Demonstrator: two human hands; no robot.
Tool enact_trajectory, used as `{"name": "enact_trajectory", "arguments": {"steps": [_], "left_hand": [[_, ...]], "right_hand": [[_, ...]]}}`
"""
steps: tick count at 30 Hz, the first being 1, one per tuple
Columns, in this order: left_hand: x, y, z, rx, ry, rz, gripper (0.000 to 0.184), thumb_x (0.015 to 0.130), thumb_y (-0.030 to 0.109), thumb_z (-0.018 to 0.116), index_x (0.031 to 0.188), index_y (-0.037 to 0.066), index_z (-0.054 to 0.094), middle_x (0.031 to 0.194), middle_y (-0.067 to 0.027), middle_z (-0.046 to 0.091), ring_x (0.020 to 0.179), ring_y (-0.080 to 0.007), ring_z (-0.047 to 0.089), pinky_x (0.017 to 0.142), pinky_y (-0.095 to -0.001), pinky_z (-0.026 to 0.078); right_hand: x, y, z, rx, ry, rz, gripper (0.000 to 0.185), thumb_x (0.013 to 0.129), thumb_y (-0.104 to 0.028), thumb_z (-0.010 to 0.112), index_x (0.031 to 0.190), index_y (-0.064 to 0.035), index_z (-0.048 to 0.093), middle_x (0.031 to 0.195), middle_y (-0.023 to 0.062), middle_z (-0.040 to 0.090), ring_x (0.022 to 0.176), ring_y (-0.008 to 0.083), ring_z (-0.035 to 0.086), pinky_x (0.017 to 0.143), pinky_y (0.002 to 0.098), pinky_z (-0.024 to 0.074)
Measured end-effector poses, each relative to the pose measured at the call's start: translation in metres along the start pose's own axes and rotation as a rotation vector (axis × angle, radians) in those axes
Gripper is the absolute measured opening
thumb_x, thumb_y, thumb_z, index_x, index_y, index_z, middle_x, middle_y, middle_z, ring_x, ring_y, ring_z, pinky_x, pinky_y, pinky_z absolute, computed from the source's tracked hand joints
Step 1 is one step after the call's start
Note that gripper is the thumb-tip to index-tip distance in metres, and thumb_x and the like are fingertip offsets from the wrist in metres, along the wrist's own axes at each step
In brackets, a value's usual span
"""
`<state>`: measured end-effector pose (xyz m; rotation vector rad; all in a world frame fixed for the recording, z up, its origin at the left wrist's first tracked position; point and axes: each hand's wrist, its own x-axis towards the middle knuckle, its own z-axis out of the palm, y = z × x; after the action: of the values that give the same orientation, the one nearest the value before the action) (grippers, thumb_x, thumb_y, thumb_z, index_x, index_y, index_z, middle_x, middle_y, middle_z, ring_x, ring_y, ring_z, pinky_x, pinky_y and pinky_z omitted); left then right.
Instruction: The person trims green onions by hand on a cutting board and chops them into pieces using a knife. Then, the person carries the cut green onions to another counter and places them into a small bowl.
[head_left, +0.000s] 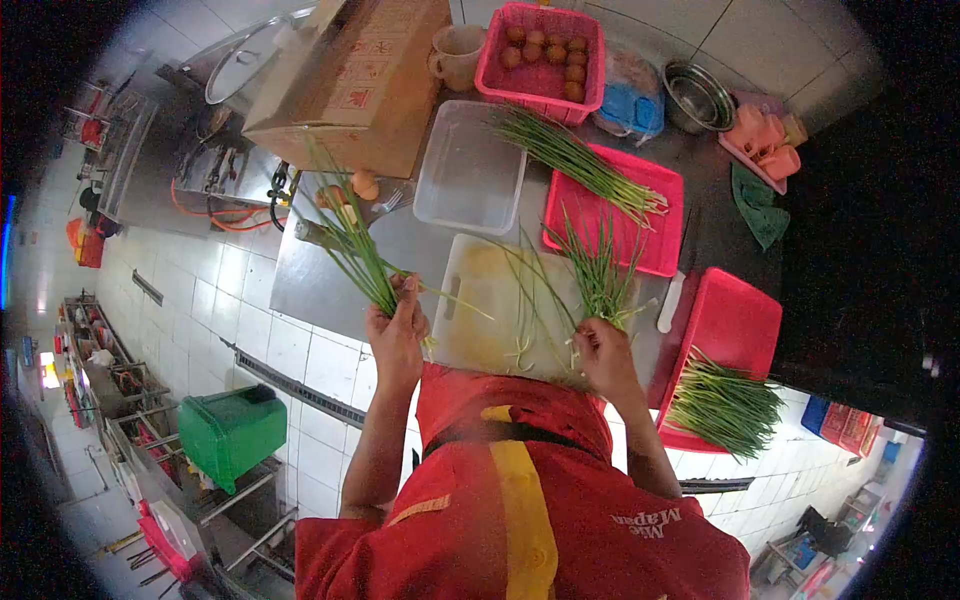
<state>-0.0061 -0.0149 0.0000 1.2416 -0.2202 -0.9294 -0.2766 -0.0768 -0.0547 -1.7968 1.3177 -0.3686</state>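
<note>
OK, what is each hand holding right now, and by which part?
The left hand grips a bunch of green onions near its body-side end. The right hand is at the near end of another bunch; whether it grips any can't be told.

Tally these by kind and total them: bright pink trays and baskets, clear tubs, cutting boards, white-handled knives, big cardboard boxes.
Bright pink trays: 2 (upper, lower right)
Bright pink basket: 1
Clear tub: 1
Cutting board: 1
White-handled knife: 1
Big cardboard box: 1
Total: 7
</note>
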Motion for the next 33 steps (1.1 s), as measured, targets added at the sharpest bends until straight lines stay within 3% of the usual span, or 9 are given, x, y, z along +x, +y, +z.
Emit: {"name": "enact_trajectory", "arguments": {"steps": [3,5,6,8,14,19,21,25,33], "left_hand": [[-0.003,-0.003,0.001,0.020,-0.081,-0.056,0.009,0.091,0.014,0.058,0.097,0.007,0.056,0.071,0.0043,0.049,0.047,-0.0017,0.031,0.042,-0.0196,0.024],[-0.006,-0.007,0.005,0.017,-0.121,-0.108,0.009,0.091,0.014,0.057,0.097,0.007,0.056,0.069,0.0048,0.047,0.047,-0.0017,0.030,0.042,-0.0196,0.024],[-0.008,-0.009,0.008,0.070,-0.164,-0.107,0.008,0.091,0.013,0.056,0.097,0.007,0.056,0.067,0.0055,0.045,0.047,-0.0017,0.030,0.042,-0.0195,0.024],[-0.014,-0.013,0.012,0.125,-0.208,-0.106,0.008,0.092,0.012,0.056,0.097,0.006,0.056,0.065,0.0063,0.043,0.047,-0.0017,0.029,0.043,-0.0195,0.024],[-0.025,-0.016,0.017,0.130,-0.315,-0.228,0.012,0.090,0.012,0.057,0.100,0.006,0.057,0.064,0.0070,0.042,0.048,-0.0033,0.032,0.044,-0.0204,0.024],[-0.032,-0.009,0.022,0.215,-0.309,-0.153,0.012,0.088,0.010,0.060,0.098,0.004,0.059,0.062,0.0068,0.042,0.047,-0.0026,0.033,0.044,-0.0206,0.024],[-0.033,-0.008,0.022,0.322,-0.291,-0.160,0.014,0.084,0.015,0.067,0.095,0.006,0.066,0.068,0.0074,0.054,0.055,-0.0014,0.040,0.048,-0.0187,0.028],[-0.033,-0.009,0.021,0.287,-0.279,-0.180,0.014,0.082,0.015,0.069,0.093,0.005,0.067,0.071,0.0056,0.058,0.057,-0.0019,0.043,0.049,-0.0195,0.030],[-0.034,0.001,0.021,0.430,-0.379,-0.110,0.013,0.083,0.009,0.066,0.094,0.001,0.067,0.085,-0.0019,0.065,0.079,-0.0099,0.058,0.072,-0.0246,0.046]], "right_hand": [[-0.001,-0.001,-0.020,-0.297,-0.001,0.036,0.019,0.078,-0.013,0.063,0.093,-0.0024,0.060,0.089,0.0183,0.061,0.090,0.0347,0.058,0.079,0.0415,0.0459],[0.001,-0.006,-0.017,-0.520,0.367,-0.242,0.027,0.076,-0.019,0.070,0.091,0.0013,0.062,0.086,0.0163,0.063,0.076,0.0298,0.062,0.068,0.0370,0.0486],[0.004,-0.017,-0.017,-0.517,0.370,-0.240,0.027,0.076,-0.019,0.070,0.091,0.0013,0.062,0.086,0.0163,0.063,0.076,0.0298,0.062,0.068,0.0370,0.0486],[0.010,-0.049,-0.017,0.023,0.071,-0.118,0.029,0.077,-0.020,0.071,0.095,0.0015,0.064,0.088,0.0142,0.065,0.076,0.0246,0.062,0.069,0.0335,0.0492],[0.022,-0.092,0.009,0.534,-0.314,-0.159,0.018,0.083,-0.011,0.067,0.096,0.0011,0.066,0.093,0.0079,0.066,0.079,0.0116,0.061,0.068,0.0255,0.0480],[0.022,-0.086,0.020,0.533,-0.240,-0.134,0.013,0.082,-0.009,0.067,0.090,0.0015,0.068,0.087,0.0059,0.065,0.078,0.0104,0.060,0.068,0.0245,0.0480],[0.021,-0.084,0.021,0.527,-0.188,-0.171,0.012,0.082,-0.009,0.067,0.088,0.0017,0.068,0.086,0.0057,0.064,0.078,0.0103,0.060,0.068,0.0243,0.0481],[0.019,-0.081,0.015,0.448,-0.274,-0.149,0.011,0.083,-0.009,0.066,0.086,0.0016,0.068,0.084,0.0054,0.063,0.077,0.0108,0.060,0.067,0.0250,0.0484],[0.020,-0.073,0.019,0.628,-0.372,-0.100,0.015,0.086,-0.011,0.063,0.090,0.0030,0.066,0.078,0.0055,0.065,0.070,0.0098,0.058,0.062,0.0243,0.0470]]}}
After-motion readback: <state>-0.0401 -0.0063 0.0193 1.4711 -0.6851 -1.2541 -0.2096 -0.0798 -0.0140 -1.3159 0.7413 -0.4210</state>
